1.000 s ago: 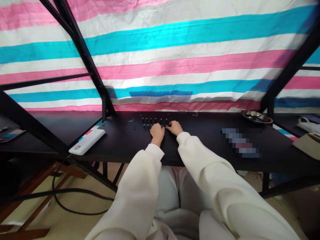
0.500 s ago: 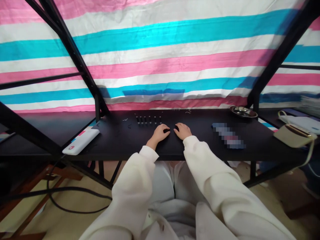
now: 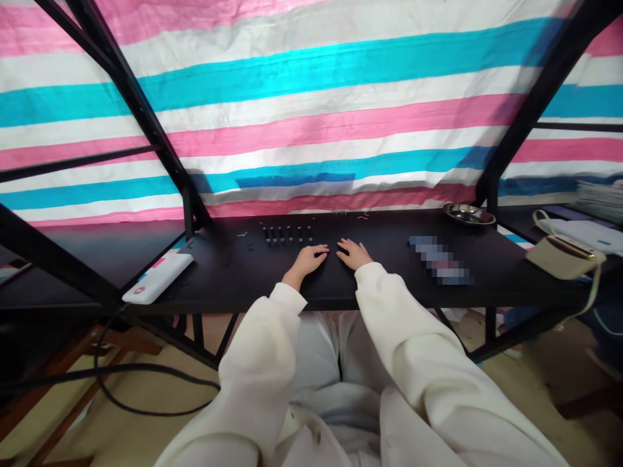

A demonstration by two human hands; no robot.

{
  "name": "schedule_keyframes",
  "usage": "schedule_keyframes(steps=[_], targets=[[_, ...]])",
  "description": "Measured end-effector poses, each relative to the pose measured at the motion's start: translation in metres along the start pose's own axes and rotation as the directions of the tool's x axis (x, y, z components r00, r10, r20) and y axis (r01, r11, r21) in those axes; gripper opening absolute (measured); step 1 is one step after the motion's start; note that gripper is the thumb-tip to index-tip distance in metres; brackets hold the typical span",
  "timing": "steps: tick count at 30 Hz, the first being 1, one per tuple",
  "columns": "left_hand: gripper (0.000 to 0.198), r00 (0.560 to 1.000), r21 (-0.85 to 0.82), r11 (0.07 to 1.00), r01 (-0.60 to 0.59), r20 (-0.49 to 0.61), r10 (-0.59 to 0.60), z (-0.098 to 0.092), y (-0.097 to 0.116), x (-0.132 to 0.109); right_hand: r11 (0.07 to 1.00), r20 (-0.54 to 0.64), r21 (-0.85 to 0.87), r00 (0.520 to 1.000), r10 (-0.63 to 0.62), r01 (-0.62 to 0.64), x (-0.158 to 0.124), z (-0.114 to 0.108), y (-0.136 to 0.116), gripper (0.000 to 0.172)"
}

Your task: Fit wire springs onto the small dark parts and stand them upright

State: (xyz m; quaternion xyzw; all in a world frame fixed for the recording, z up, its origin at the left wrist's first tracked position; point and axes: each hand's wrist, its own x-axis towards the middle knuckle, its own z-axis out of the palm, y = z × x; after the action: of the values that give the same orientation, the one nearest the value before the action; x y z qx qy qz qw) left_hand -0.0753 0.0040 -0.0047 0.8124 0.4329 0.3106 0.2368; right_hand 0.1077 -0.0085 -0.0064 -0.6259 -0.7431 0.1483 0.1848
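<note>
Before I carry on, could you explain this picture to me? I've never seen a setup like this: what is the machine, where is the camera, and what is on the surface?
There is no machine here: the work is done by a person's bare left hand and right hand. The camera is worn on the head, looking forward and down. Both hands are palm-down at the black table, slightly apart, with nothing visibly held. Just beyond the left hand is a row of six small dark pieces. Toward the left lies a white slab-shaped object; toward the right, a pixelated item I can't identify and, farther back, a shiny metal dish.
</note>
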Motion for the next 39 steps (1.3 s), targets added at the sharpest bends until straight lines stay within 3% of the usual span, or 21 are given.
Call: schedule_keyframes(steps=[9,12,13,15,20,22,27,30,33,36,39], targets=[[0.028,1.000,-0.013,1.000,0.006,-0.009,-0.006,0.001,-0.003,0.001,0.999,-0.060,0.044,0.998,-0.026,0.029,0.002,0.006,0.003,0.039],[0.028,1.000,-0.008,1.000,0.011,-0.015,-0.011,0.001,-0.003,0.001,0.998,-0.198,0.040,0.979,0.052,-0.045,0.002,0.002,0.005,0.040],[0.028,1.000,-0.009,1.000,0.010,-0.020,-0.010,0.001,-0.003,0.001,0.993,-0.282,0.033,0.953,0.114,-0.109,0.002,-0.001,0.008,0.040],[0.028,1.000,-0.017,1.000,0.005,-0.026,-0.006,0.001,-0.004,0.001,0.961,-0.474,0.028,0.843,0.254,-0.274,0.000,-0.009,0.014,0.042],[0.028,1.000,-0.014,1.000,0.004,-0.022,-0.005,0.001,-0.005,0.000,0.875,-0.643,0.031,0.661,0.388,-0.483,-0.003,-0.027,0.038,0.054],[0.028,1.000,-0.007,1.000,0.011,-0.021,-0.011,0.001,-0.005,0.001,0.843,-0.649,0.072,0.616,0.446,-0.534,-0.004,-0.032,0.049,0.055],[0.028,1.000,-0.031,1.000,0.002,-0.028,-0.002,0.002,-0.005,0.001,0.781,-0.591,0.167,0.573,0.568,-0.602,-0.005,-0.037,0.068,0.055],[0.028,1.000,-0.024,1.000,0.005,-0.023,-0.006,0.001,-0.005,0.001,0.814,-0.584,0.152,0.613,0.532,-0.561,-0.004,-0.036,0.069,0.055],[0.029,1.000,0.011,1.000,0.011,-0.009,-0.011,0.001,-0.004,0.000,0.897,-0.524,0.076,0.748,0.407,-0.435,-0.002,-0.030,0.062,0.052],[0.032,1.000,0.073,0.997,-0.015,0.014,0.014,0.002,-0.002,0.000,0.945,-0.344,-0.021,0.890,0.298,-0.325,0.000,-0.022,0.052,0.050],[0.037,0.997,0.149,0.988,-0.048,0.064,0.039,0.004,0.001,-0.001,0.951,-0.181,-0.113,0.947,0.264,-0.287,0.001,-0.016,0.045,0.052]])
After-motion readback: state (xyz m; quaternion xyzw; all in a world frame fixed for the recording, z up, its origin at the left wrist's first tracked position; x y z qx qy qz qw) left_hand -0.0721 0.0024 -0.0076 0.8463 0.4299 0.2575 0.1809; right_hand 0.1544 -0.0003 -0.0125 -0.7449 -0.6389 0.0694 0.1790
